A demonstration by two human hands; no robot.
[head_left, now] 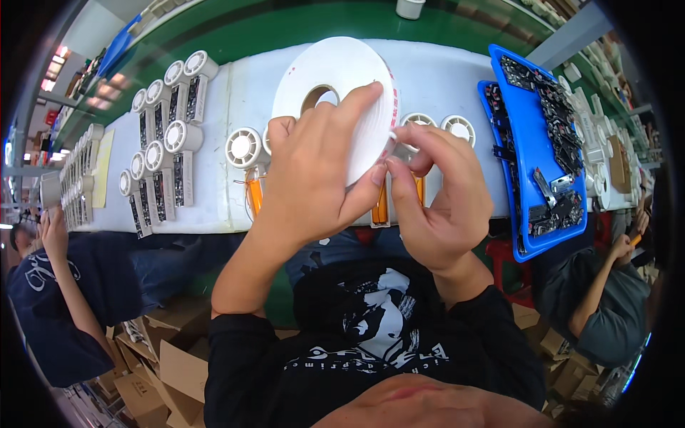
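Note:
A large roll of white tape (292, 89) with a brown cardboard core is held up above the table, red print along its edge. My left hand (303, 182) is closed on it, fingers across its side and thumb at the lower rim. At the roll's right edge, my right hand (449, 196) has its fingers bent in a pinch, with a small white bit of tape at the fingertips. Behind my hands lie several white fan units with round grilles (245, 148). Orange flat pieces (380, 207) show in their handles, partly hidden by my hands.
Several fan units with dark boards (158, 167) stand in rows at left. A blue tray (524, 246) of black circuit boards (560, 121) rests at right on another tray. Co-workers sit on both sides, one sleeve at left (85, 285). Cardboard boxes (178, 371) lie below.

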